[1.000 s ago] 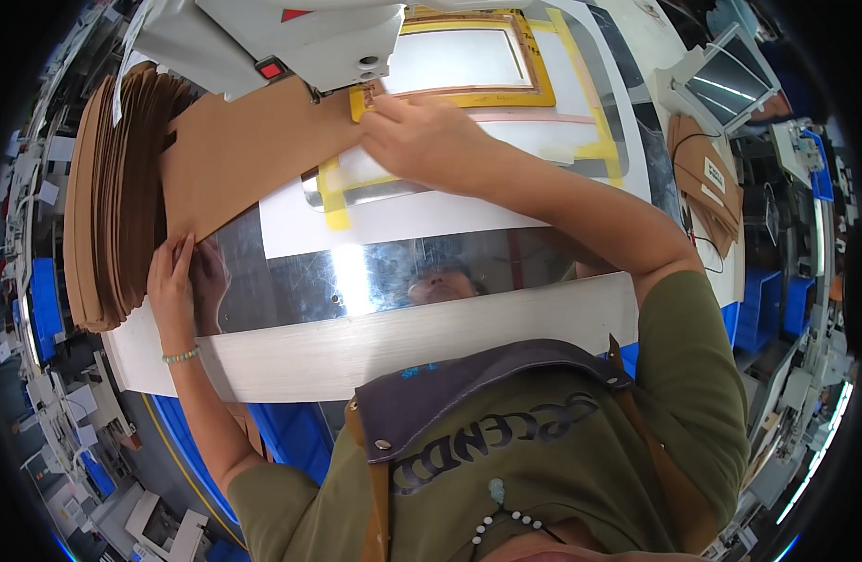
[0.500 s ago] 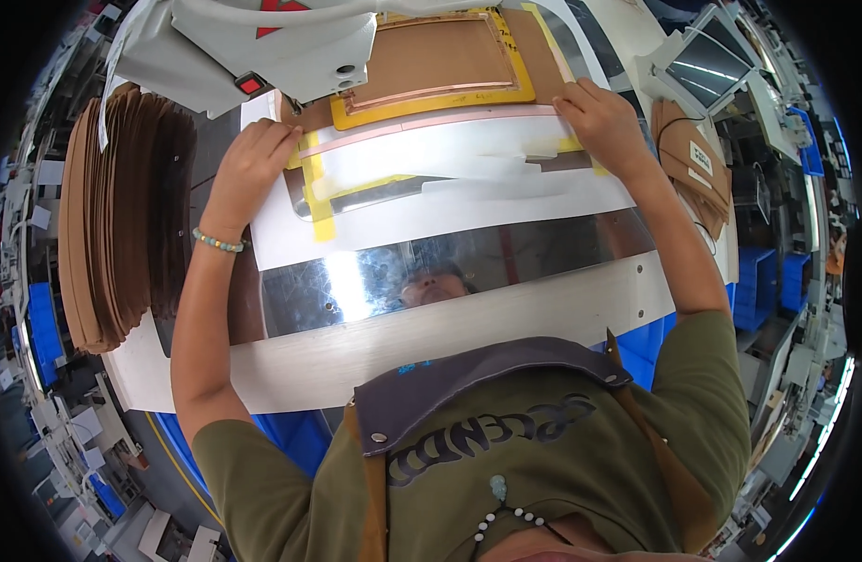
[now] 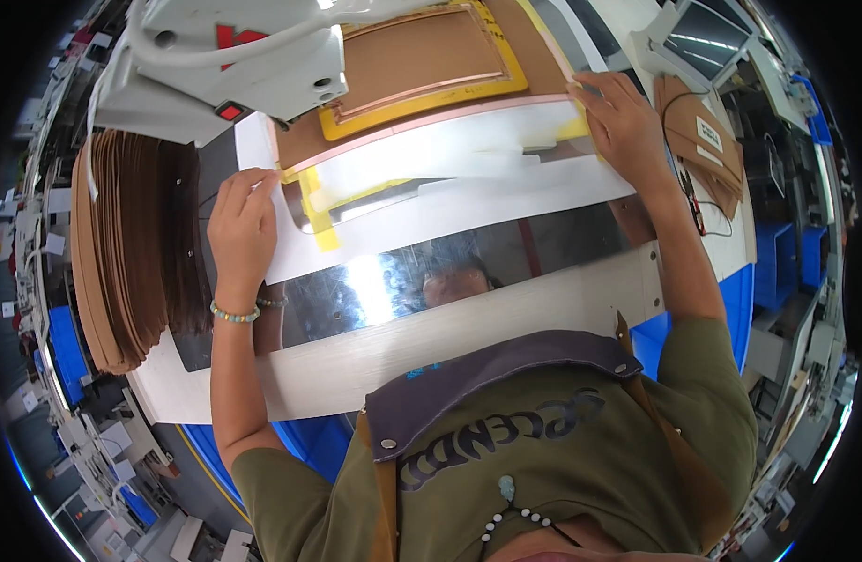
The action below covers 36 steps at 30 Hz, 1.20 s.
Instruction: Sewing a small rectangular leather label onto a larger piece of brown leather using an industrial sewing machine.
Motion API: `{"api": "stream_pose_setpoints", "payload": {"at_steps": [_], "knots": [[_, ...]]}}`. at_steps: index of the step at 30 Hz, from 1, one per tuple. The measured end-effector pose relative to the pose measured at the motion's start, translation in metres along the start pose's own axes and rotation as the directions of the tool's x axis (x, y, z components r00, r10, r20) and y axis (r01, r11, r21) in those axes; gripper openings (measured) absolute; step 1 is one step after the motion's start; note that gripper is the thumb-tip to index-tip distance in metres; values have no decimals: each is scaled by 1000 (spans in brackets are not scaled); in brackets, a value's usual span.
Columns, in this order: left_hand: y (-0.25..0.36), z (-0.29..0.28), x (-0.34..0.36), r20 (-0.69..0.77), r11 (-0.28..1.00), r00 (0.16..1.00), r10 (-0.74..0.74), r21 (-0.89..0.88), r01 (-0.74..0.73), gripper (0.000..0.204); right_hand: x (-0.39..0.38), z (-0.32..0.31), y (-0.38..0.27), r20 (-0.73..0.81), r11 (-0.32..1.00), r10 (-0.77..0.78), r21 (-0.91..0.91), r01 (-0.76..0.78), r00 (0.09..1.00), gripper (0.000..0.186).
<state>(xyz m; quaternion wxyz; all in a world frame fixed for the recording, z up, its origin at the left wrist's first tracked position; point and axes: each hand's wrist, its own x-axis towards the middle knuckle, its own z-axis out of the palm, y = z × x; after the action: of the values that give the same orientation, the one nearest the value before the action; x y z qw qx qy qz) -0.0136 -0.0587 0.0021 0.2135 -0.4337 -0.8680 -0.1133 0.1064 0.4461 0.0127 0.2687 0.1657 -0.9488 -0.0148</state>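
Right now my left hand (image 3: 242,225) presses flat, fingers together, on the left end of the white template sheet (image 3: 468,178), fingertips at its upper left corner beside the yellow tape (image 3: 317,201). My right hand (image 3: 626,126) lies spread on the sheet's right end, fingers on the pink edge strip (image 3: 431,122); neither hand grips anything. Under the sheet sits a brown cardboard panel (image 3: 422,56) framed in yellow, beneath the white machine head (image 3: 234,66). Nearer me the shiny metal plate (image 3: 431,272) covers the tabletop (image 3: 468,328). Left of my left hand stands a stack of brown cardboard sheets (image 3: 122,253).
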Motion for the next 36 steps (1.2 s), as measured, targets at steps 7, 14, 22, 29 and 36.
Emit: {"api": "stream_pose_setpoints", "payload": {"at_steps": [7,14,22,29,36], "knots": [[8,9,3,254,989,962,-104,-78,127,51,-17,11,-11,85,987,132,79,-139,988,43],[8,12,8,281,982,953,-114,-110,150,54,-22,19,-10,126,987,155,28,-159,980,50],[7,16,4,246,979,958,-145,-104,175,51,-23,23,-9,138,985,168,-51,-162,976,51],[7,17,2,232,977,962,-143,-125,175,50,-26,22,-11,114,983,181,-34,-178,977,49],[8,12,2,173,977,979,-107,-164,136,46,-28,25,-10,120,976,200,65,-208,972,49]]}}
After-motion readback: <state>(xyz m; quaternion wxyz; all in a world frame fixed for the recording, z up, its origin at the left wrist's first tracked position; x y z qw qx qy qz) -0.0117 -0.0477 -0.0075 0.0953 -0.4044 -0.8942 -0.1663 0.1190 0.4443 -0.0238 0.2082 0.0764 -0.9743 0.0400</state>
